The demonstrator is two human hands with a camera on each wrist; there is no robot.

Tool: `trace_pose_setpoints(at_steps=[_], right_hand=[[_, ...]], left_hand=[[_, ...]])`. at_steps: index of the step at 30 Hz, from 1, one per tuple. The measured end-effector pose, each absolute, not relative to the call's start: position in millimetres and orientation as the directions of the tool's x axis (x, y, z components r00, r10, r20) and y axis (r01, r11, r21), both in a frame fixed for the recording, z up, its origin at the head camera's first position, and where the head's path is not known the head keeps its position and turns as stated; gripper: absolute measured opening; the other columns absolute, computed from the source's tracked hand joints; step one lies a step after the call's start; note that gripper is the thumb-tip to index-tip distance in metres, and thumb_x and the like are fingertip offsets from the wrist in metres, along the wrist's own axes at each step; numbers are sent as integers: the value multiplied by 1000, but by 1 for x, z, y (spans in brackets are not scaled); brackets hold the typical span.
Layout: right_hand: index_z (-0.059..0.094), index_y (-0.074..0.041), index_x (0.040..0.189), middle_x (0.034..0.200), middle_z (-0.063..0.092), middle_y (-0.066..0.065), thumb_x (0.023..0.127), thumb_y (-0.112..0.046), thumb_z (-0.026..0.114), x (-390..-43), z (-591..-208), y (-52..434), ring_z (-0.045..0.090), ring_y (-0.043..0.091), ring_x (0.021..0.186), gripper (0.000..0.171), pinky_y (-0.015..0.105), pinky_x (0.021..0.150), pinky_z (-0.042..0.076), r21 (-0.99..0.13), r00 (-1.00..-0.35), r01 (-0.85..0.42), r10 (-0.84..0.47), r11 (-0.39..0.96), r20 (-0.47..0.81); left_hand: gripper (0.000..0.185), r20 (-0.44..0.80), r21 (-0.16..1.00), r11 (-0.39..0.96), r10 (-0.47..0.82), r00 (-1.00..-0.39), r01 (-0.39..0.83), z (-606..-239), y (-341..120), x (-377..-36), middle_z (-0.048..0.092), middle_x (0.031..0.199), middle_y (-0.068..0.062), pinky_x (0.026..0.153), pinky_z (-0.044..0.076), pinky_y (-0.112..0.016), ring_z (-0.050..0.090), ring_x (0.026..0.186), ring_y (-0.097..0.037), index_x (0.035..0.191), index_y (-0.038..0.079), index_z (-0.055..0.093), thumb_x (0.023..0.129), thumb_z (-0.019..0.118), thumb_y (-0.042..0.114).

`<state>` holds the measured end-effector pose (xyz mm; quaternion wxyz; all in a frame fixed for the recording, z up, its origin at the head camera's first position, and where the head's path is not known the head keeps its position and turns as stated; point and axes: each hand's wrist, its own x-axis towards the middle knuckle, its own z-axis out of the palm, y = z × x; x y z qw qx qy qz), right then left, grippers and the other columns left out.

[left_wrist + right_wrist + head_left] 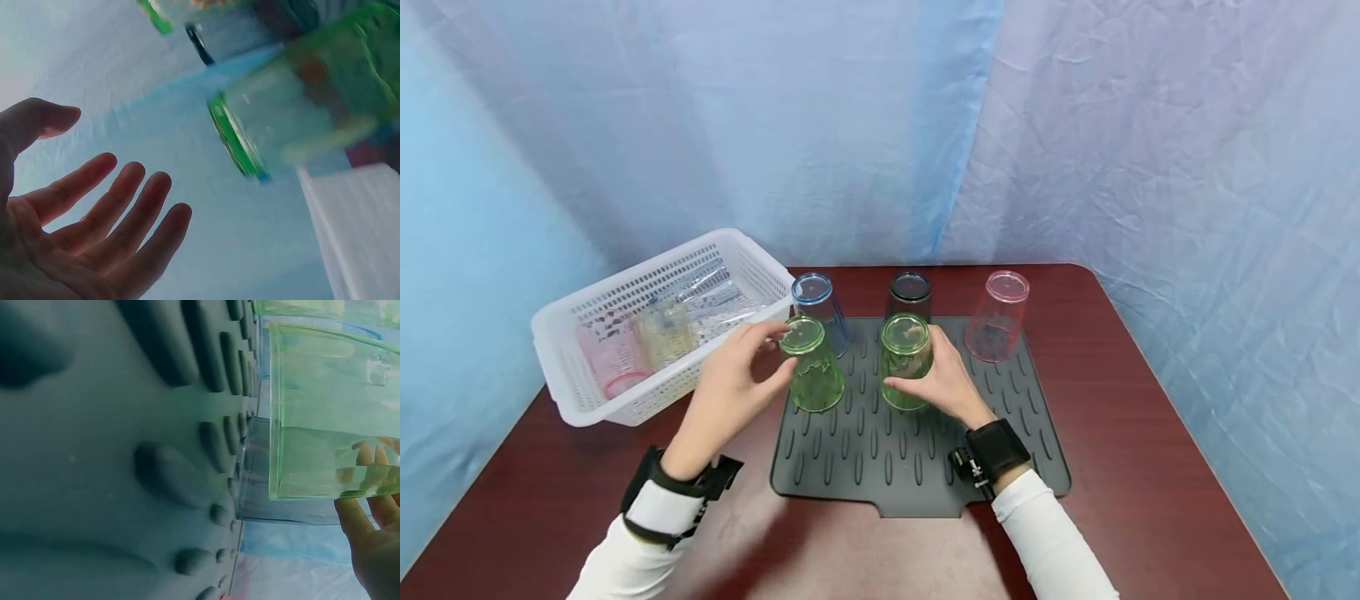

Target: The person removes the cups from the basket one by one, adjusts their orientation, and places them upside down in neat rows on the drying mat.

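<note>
Two green cups stand upside down on the near mat [880, 467]: the right hand [947, 385] grips the right green cup [906, 360]; the left hand [730, 392], fingers spread, hovers beside the left green cup [811, 363].

White basket [647, 283] — pink cup [997, 315]

- Left-hand translucent green plastic cup [811, 367]: stands upside down, its flat base facing up, on the front left part of a dark grey ribbed rubber mat [917, 467]. It sits just in front of an upturned blue cup [820, 310].
- Right-hand translucent green plastic cup [906, 360]: also upside down and upright on the mat, beside the first green cup and apart from it, just in front of an upturned dark smoky cup [910, 293].
</note>
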<state>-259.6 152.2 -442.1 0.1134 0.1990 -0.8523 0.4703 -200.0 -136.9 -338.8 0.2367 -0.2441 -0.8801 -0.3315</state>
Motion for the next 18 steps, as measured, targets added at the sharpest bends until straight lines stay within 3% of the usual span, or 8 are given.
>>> trace_pose_setpoints(at_steps=[4, 18], right_hand=[[41, -6, 138, 124, 52, 13, 70, -30, 87, -265, -445, 153, 52, 27, 113, 85, 47, 92, 44, -759, -905, -426, -217, 492, 367], [40, -6, 138, 124, 52, 14, 69, -31, 88, -270, -450, 152, 51, 28, 114, 87, 48, 92, 44, -788, -929, -370, -207, 492, 307]], left_hand=[[36, 591, 482, 681, 211, -778, 551, -347, -156, -189, 65, 101, -13, 76, 48, -43, 62, 88, -29, 115, 1, 63, 80, 73, 3], [30, 566, 513, 721, 123, -815, 465, -373, -188, -177, 66, 93, -10, 70, 52, -43, 65, 81, -26, 109, 0, 64, 79, 72, -1]])
